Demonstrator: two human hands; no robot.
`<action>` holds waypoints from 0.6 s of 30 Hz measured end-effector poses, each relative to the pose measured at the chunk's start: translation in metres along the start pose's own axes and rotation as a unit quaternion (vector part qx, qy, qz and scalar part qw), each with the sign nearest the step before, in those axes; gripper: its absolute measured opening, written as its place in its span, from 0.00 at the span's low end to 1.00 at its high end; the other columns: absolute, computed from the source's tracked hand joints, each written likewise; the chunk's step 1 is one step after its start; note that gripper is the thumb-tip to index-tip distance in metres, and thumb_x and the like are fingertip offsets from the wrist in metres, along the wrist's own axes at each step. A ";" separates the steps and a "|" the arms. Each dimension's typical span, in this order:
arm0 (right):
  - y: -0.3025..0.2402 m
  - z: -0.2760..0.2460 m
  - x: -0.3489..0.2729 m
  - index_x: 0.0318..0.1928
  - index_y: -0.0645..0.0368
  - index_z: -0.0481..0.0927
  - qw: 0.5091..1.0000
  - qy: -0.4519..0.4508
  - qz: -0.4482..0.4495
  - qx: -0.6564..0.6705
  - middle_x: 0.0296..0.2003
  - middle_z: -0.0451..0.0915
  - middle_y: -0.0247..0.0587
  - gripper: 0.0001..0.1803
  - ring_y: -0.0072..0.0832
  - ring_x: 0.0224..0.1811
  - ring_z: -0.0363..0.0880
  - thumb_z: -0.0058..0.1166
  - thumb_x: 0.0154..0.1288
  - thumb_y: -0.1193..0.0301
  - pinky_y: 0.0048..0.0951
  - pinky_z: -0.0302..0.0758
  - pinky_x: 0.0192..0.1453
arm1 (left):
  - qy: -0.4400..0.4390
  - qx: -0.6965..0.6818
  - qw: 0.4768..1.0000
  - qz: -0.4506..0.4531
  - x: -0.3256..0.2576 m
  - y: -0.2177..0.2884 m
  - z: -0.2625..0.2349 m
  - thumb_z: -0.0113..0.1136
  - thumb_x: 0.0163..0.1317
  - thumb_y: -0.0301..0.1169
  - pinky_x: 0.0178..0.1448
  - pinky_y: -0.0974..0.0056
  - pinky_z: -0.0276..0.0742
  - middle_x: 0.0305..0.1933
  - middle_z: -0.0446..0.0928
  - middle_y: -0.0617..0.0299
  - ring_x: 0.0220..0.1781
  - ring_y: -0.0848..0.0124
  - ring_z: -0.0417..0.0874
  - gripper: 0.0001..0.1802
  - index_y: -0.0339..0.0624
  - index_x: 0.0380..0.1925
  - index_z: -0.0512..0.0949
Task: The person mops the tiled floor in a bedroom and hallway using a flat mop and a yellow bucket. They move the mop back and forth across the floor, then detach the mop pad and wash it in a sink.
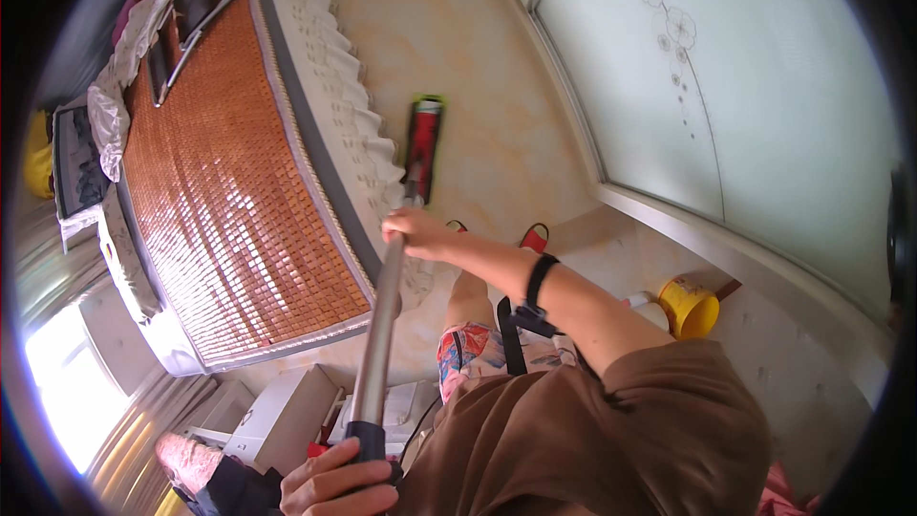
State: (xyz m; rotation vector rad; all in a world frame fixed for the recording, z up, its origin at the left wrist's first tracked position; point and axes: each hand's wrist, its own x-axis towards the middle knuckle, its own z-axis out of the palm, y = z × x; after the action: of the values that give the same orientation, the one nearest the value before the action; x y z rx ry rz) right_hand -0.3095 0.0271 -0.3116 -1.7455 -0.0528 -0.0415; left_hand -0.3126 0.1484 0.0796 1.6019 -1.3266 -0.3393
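Observation:
A flat mop with a silver pole (378, 354) slants up and away from me. Its long narrow head (426, 134), red with a black and green edge, is on the floor beside the bed's white frilled skirt and looks slightly blurred. My left hand (334, 483) is closed round the dark grip at the near end of the pole. Farther along, my right hand (415, 232) wraps the pole close above the head, the arm stretched across in front of me. A black band circles my right forearm.
The bed (229, 201) with a brown woven mat fills the left, a folded metal frame (196, 33) lying on it. Frosted sliding doors (726, 67) stand along the right. A yellow bucket (690, 308) sits near my right side; a white cabinet (282, 416) stands lower left.

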 end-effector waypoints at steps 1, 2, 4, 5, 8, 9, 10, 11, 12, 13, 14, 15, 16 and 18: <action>0.009 0.004 0.008 0.30 0.57 0.75 0.999 -0.015 -0.028 0.031 0.30 0.77 0.42 0.10 0.44 0.38 0.76 0.54 0.45 0.82 0.40 0.72 0.40 | -0.035 0.044 0.998 -0.041 0.007 0.001 0.009 0.63 0.55 0.27 0.44 0.42 0.81 0.32 0.78 0.45 0.33 0.50 0.83 0.16 0.33 0.37 0.67; 0.019 0.007 0.015 0.30 0.56 0.75 0.998 -0.024 -0.003 0.050 0.29 0.76 0.42 0.08 0.43 0.39 0.75 0.54 0.48 0.81 0.40 0.71 0.42 | -0.050 0.116 0.988 -0.085 0.013 0.002 0.024 0.61 0.55 0.26 0.42 0.43 0.82 0.30 0.78 0.44 0.33 0.49 0.83 0.13 0.31 0.34 0.67; 0.038 0.007 0.022 0.28 0.56 0.74 0.997 -0.056 0.010 0.048 0.27 0.74 0.41 0.05 0.41 0.39 0.74 0.54 0.50 0.78 0.40 0.69 0.46 | -0.020 0.155 0.983 -0.095 0.023 -0.011 0.057 0.59 0.55 0.25 0.41 0.45 0.82 0.29 0.78 0.44 0.31 0.49 0.83 0.12 0.30 0.32 0.68; 0.046 0.004 0.022 0.28 0.56 0.75 0.996 -0.051 -0.049 0.057 0.27 0.75 0.41 0.04 0.42 0.39 0.74 0.54 0.50 0.78 0.39 0.69 0.45 | -0.007 0.174 0.979 -0.103 0.029 -0.016 0.070 0.59 0.54 0.25 0.40 0.46 0.83 0.28 0.78 0.44 0.31 0.49 0.83 0.11 0.30 0.31 0.68; 0.061 -0.019 0.004 0.27 0.56 0.74 0.990 -0.074 -0.105 0.050 0.27 0.75 0.42 0.03 0.41 0.38 0.74 0.53 0.49 0.76 0.38 0.68 0.46 | -0.043 0.158 0.983 -0.081 0.046 -0.015 0.094 0.58 0.54 0.24 0.39 0.48 0.83 0.28 0.79 0.48 0.30 0.54 0.84 0.09 0.33 0.29 0.68; 0.062 -0.031 -0.008 0.27 0.56 0.74 0.990 -0.053 -0.123 0.042 0.27 0.75 0.40 0.04 0.40 0.39 0.74 0.54 0.49 0.76 0.37 0.68 0.47 | -0.035 0.154 0.985 -0.068 0.051 -0.010 0.100 0.58 0.54 0.24 0.39 0.48 0.83 0.28 0.79 0.48 0.31 0.55 0.84 0.09 0.33 0.29 0.68; 0.061 -0.046 -0.023 0.28 0.55 0.73 0.989 -0.040 -0.138 0.033 0.26 0.75 0.39 0.04 0.39 0.39 0.73 0.54 0.49 0.75 0.36 0.67 0.48 | -0.041 0.129 0.990 -0.048 0.056 -0.005 0.100 0.58 0.55 0.26 0.39 0.49 0.84 0.28 0.80 0.51 0.31 0.57 0.85 0.09 0.35 0.28 0.68; 0.059 -0.062 -0.039 0.27 0.55 0.72 0.993 -0.033 -0.116 0.019 0.26 0.74 0.38 0.05 0.38 0.39 0.72 0.54 0.48 0.76 0.36 0.66 0.49 | -0.061 0.107 0.990 -0.064 0.061 0.003 0.101 0.58 0.56 0.26 0.39 0.50 0.84 0.28 0.79 0.51 0.30 0.57 0.85 0.09 0.36 0.28 0.68; 0.056 -0.079 -0.056 0.26 0.54 0.71 0.995 -0.046 -0.093 0.007 0.26 0.73 0.36 0.06 0.37 0.38 0.71 0.55 0.48 0.76 0.35 0.66 0.50 | -0.078 0.086 0.990 -0.083 0.065 0.010 0.100 0.59 0.56 0.27 0.39 0.50 0.84 0.28 0.79 0.52 0.30 0.57 0.85 0.10 0.36 0.28 0.67; 0.052 -0.096 -0.074 0.26 0.54 0.71 0.996 -0.051 -0.076 0.012 0.26 0.73 0.36 0.06 0.37 0.38 0.71 0.55 0.49 0.76 0.35 0.66 0.50 | -0.096 0.067 0.988 -0.100 0.069 0.016 0.098 0.59 0.57 0.28 0.39 0.51 0.84 0.28 0.79 0.52 0.30 0.56 0.85 0.10 0.36 0.28 0.67; 0.048 -0.111 -0.090 0.26 0.54 0.71 0.996 -0.061 -0.059 0.018 0.26 0.73 0.37 0.05 0.37 0.38 0.71 0.54 0.49 0.75 0.35 0.66 0.49 | -0.087 0.050 0.990 -0.102 0.072 0.020 0.097 0.59 0.59 0.30 0.38 0.51 0.85 0.28 0.79 0.52 0.30 0.56 0.85 0.11 0.37 0.29 0.67; 0.044 -0.125 -0.105 0.26 0.55 0.71 0.997 -0.073 -0.029 0.010 0.26 0.73 0.37 0.05 0.39 0.39 0.71 0.54 0.49 0.77 0.35 0.66 0.48 | -0.078 0.036 0.991 -0.103 0.074 0.022 0.097 0.59 0.59 0.30 0.38 0.51 0.85 0.28 0.79 0.52 0.31 0.56 0.85 0.11 0.37 0.29 0.67; 0.039 -0.137 -0.118 0.26 0.55 0.71 0.997 -0.072 -0.002 0.002 0.26 0.73 0.38 0.06 0.40 0.39 0.71 0.53 0.48 0.78 0.35 0.66 0.47 | -0.071 0.023 0.992 -0.101 0.076 0.022 0.098 0.59 0.60 0.30 0.38 0.50 0.85 0.29 0.79 0.52 0.31 0.56 0.85 0.11 0.37 0.29 0.67; 0.030 -0.151 -0.135 0.26 0.55 0.71 0.998 -0.049 0.040 0.004 0.27 0.73 0.38 0.07 0.42 0.38 0.69 0.52 0.45 0.81 0.37 0.66 0.45 | -0.054 0.002 0.995 -0.088 0.079 0.018 0.103 0.59 0.61 0.31 0.37 0.50 0.85 0.29 0.79 0.51 0.31 0.55 0.85 0.11 0.36 0.29 0.68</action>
State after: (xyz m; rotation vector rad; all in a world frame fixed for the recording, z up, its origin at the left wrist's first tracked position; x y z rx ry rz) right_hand -0.4424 -0.1283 -0.3226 -1.7397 -0.0555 0.1023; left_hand -0.3696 0.0306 0.0736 1.7296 -1.2696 -0.5374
